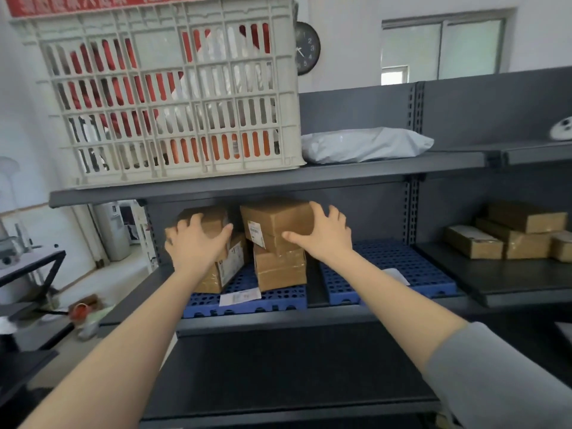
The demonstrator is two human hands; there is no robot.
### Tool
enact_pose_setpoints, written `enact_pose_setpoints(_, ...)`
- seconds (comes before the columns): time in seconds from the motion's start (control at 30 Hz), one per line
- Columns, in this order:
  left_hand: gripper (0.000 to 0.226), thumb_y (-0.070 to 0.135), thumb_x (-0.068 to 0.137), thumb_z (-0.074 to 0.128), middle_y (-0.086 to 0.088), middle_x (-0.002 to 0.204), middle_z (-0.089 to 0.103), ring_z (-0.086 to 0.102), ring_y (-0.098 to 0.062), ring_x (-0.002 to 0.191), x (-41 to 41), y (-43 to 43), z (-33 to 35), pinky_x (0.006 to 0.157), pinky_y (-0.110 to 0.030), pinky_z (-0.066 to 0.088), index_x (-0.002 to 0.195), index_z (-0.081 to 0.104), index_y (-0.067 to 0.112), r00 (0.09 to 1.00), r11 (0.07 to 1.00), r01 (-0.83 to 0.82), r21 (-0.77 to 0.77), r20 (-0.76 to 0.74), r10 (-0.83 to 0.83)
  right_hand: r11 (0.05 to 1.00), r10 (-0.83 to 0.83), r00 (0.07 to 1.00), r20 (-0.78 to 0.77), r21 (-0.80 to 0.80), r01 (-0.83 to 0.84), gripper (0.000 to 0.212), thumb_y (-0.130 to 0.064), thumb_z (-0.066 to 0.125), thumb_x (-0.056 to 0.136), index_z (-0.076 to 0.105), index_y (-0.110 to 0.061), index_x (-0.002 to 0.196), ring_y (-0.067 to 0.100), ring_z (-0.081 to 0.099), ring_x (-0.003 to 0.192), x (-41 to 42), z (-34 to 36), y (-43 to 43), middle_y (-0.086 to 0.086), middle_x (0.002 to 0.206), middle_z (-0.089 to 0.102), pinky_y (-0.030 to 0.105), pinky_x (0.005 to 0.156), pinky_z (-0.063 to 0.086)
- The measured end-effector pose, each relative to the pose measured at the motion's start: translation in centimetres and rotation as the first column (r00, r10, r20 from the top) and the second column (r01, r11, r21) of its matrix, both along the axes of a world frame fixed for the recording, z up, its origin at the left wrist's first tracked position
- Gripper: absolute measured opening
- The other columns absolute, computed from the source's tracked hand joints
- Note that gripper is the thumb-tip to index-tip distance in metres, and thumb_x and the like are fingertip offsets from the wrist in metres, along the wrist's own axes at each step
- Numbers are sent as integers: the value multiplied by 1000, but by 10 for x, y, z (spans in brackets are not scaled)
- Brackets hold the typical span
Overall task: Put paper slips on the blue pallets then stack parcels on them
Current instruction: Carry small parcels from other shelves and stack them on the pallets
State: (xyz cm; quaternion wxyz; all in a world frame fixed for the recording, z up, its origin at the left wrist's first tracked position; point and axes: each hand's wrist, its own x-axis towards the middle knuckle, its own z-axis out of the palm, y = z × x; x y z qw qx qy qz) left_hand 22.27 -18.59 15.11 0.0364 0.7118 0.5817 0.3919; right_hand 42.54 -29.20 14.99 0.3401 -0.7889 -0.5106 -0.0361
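**Both hands on the top parcels of two short stacks**

The right top parcel (272, 219), a brown cardboard box with a white label on its left face, sits just left of centre frame. It is tilted on top of a lower parcel (280, 270). The right hand (323, 235) grasps it, with fingers curled over its upper right edge and the thumb pressed on its front face.

Just to the left, the left top parcel (210, 219) lies under the left hand (195, 243). That hand's spread fingers wrap over the parcel's top and left corner, and the thumb stretches rightward across the front, so it is gripping. This parcel rests on a labelled bottom parcel (230, 267).

Both stacks stand on the left blue pallet (278, 300), which lies on the middle shelf (278, 320). A paper slip (240, 297) lies on the pallet's front part, in front of the stacks, and neither hand touches it.

Across a narrow gap to the right, the right blue pallet (402, 258) carries a second paper slip (397, 275), partly hidden by the right forearm.

In the upper left of the frame, a white slatted plastic crate (173, 97) stands on the top shelf (340, 171). A grey mailer bag (365, 144) lies beside it, and a wall clock (306, 48) shows behind the crate. At the right edge, several cardboard boxes (507, 233) are piled on a neighbouring shelf.
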Motion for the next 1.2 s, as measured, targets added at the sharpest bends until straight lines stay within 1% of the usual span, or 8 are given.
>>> enact_pose_setpoints(0.07, 73, 60, 82, 54, -19, 142, 42, 33, -39, 132, 9, -10, -2, 107, -50, 31, 138, 42, 14, 999, 999, 22, 42, 42, -24, 1000, 9, 1000, -3, -2, -9, 96, -69, 57, 77, 15, -24, 151, 34, 15, 143, 2, 1, -6, 18, 155, 16, 50, 112, 24)
enact_pose_setpoints(0.13, 72, 59, 83, 54, -17, 140, 44, 36, -37, 130, 29, -24, -1, 104, -48, 35, 137, 42, 14, 993, 992, 94, 84, 63, -99, 1000, -3, 1000, -6, 4, 3, 95, -68, 57, 78, 15, -24, 151, 34, 17, 142, 12, 3, -19, 17, 155, 18, 50, 111, 25)
enact_pose_setpoints(0.27, 68, 56, 85, 54, -17, 137, 47, 38, -37, 126, 79, -58, 6, 103, -47, 35, 136, 44, 12, 978, 972, 186, 144, 68, -197, 999, -53, 999, -7, 11, 54, 93, -69, 56, 79, 16, -25, 150, 35, 21, 140, 50, 4, -50, 16, 154, 22, 50, 108, 31)
enact_pose_setpoints(0.4, 66, 56, 85, 54, -15, 138, 47, 38, -36, 128, 146, -105, 5, 104, -47, 32, 135, 46, 15, 965, 966, 230, 116, 105, -242, 991, -134, 991, -14, 6, 134, 92, -69, 56, 78, 19, -24, 150, 35, 25, 138, 101, -2, -99, 15, 151, 28, 50, 107, 34)
enact_pose_setpoints(0.63, 65, 54, 85, 55, -16, 137, 48, 41, -36, 125, 284, -200, 8, 101, -45, 36, 134, 48, 12, 897, 901, 418, 118, 108, -430, 952, -307, 952, -16, 7, 307, 91, -67, 57, 79, 19, -23, 149, 34, 29, 136, 226, 4, -227, 16, 148, 33, 49, 106, 36)
enact_pose_setpoints(0.83, 65, 54, 85, 55, -14, 139, 46, 37, -35, 128, 414, -296, 11, 103, -45, 34, 135, 46, 13, 774, 782, 617, 90, 108, -624, 861, -508, 861, -9, 23, 508, 88, -64, 57, 81, 21, -22, 149, 34, 30, 135, 325, 6, -361, 15, 146, 35, 49, 106, 34)
enact_pose_setpoints(1.03, 66, 55, 84, 55, -13, 138, 46, 39, -33, 128, 531, -387, 8, 102, -46, 36, 135, 45, 15, 605, 614, 787, 68, 116, -788, 706, -708, 706, -26, 3, 708, 90, -67, 56, 79, 20, -23, 149, 34, 30, 136, 401, 0, -475, 13, 148, 35, 50, 107, 34)
enact_pose_setpoints(1.2, 64, 55, 85, 55, -10, 138, 47, 40, -31, 128, 614, -440, 8, 100, -48, 39, 135, 45, 16, 486, 494, 867, 64, 109, -867, 597, -802, 596, -43, -6, 803, 89, -67, 56, 79, 21, -24, 148, 33, 29, 137, 457, -6, -534, 12, 149, 33, 52, 109, 34)
